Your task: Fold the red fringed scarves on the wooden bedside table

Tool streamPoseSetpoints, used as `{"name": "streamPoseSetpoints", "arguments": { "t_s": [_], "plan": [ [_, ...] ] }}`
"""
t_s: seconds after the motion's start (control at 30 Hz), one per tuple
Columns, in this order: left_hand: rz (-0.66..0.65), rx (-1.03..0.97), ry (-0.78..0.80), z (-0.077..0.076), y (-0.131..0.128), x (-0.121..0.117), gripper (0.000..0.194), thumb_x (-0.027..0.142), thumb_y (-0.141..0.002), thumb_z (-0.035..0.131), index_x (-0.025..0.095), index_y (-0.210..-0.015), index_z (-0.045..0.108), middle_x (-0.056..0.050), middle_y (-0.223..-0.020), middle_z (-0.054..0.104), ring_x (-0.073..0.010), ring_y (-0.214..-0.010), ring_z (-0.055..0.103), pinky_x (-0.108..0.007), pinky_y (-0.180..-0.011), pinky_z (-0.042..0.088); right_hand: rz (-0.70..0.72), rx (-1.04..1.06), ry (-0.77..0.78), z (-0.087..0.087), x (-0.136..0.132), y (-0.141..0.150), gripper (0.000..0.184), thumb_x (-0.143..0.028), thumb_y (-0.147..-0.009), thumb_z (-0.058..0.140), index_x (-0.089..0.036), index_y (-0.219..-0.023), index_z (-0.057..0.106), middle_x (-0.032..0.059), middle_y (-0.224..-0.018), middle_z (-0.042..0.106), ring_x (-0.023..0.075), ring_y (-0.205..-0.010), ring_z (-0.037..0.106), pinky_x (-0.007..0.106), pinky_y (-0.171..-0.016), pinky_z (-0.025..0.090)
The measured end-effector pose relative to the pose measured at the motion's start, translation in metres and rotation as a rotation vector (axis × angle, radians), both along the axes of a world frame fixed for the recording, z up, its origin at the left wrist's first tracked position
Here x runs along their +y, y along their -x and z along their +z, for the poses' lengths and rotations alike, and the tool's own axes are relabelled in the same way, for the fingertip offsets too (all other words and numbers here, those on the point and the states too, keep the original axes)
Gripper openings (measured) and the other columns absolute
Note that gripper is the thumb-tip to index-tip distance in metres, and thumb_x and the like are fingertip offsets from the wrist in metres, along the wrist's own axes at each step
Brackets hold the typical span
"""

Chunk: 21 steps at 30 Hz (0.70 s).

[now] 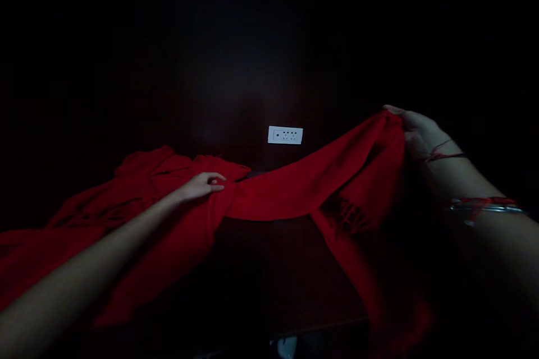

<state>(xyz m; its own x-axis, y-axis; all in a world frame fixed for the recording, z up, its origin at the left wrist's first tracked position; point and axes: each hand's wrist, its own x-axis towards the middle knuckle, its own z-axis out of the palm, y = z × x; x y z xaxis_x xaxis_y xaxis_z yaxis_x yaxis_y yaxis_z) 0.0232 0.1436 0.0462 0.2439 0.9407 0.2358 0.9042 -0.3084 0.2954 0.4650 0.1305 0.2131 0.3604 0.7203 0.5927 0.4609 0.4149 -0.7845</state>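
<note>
A long red scarf [286, 188] with fringed ends stretches between my two hands above a dark surface. My left hand [202, 185] pinches its upper edge at centre left, and cloth hangs down below the fingers. Raised at the right, my right hand [415, 126] is closed on a gathered part of the scarf; its fingers are partly hidden behind the cloth. From there a fringed end hangs, and a further length trails down toward the bottom right. More red fringed cloth [143, 179] lies bunched behind my left forearm; I cannot tell whether it is the same piece.
A white wall socket plate [285, 135] sits on the dark wall behind the scarf. The dark wooden table [278, 269] has its front edge near the bottom. Below that edge is a pale object [287, 346] I cannot identify. Much of the surroundings is black.
</note>
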Motion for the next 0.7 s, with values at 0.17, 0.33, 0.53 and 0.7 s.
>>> {"name": "streamPoseSetpoints", "arguments": {
  "t_s": [0.17,0.33,0.53,0.7],
  "plan": [
    [-0.059,-0.230,-0.180,0.051,0.035,-0.016,0.042,0.045,-0.071,0.039,0.019,-0.102,0.051,0.002,-0.081,0.057,-0.0143,-0.076,0.052,-0.023,-0.066,0.040,0.102,0.455,0.160,-0.010,0.000,0.004,0.019,-0.002,-0.077,0.035,-0.009,-0.088,0.049,-0.0058,-0.055,0.043,0.0013,-0.045,0.041,0.016,-0.051,0.037],
    [0.007,0.177,-0.229,0.053,0.031,-0.003,0.029,0.025,-0.073,0.042,0.014,-0.098,0.053,-0.006,-0.090,0.054,-0.0164,-0.083,0.050,-0.024,-0.073,0.038,-0.087,0.460,0.173,-0.034,0.022,0.011,0.016,0.001,-0.072,0.039,-0.009,-0.077,0.051,-0.0055,-0.051,0.044,0.0029,-0.045,0.041,0.020,-0.052,0.038],
    [-0.179,0.474,0.000,0.000,-0.060,-0.001,0.027,0.022,-0.068,0.052,0.019,-0.095,0.057,-0.008,-0.115,0.044,-0.0235,-0.101,0.043,-0.031,-0.083,0.034,-0.161,0.461,0.185,-0.070,0.044,0.019,0.016,0.001,-0.066,0.044,-0.012,-0.067,0.053,-0.0055,-0.047,0.044,0.0039,-0.042,0.040,0.016,-0.044,0.038],
    [-0.367,0.358,0.218,-0.036,-0.120,-0.002,0.044,0.037,-0.083,0.025,0.019,-0.123,0.031,-0.009,-0.130,0.027,-0.0224,-0.118,0.023,-0.038,-0.093,0.021,0.051,0.390,0.280,-0.085,0.029,0.065,0.013,0.000,-0.063,0.048,-0.012,-0.061,0.055,-0.0017,-0.051,0.052,0.0061,-0.045,0.048,0.019,-0.048,0.043]
  ]
}}
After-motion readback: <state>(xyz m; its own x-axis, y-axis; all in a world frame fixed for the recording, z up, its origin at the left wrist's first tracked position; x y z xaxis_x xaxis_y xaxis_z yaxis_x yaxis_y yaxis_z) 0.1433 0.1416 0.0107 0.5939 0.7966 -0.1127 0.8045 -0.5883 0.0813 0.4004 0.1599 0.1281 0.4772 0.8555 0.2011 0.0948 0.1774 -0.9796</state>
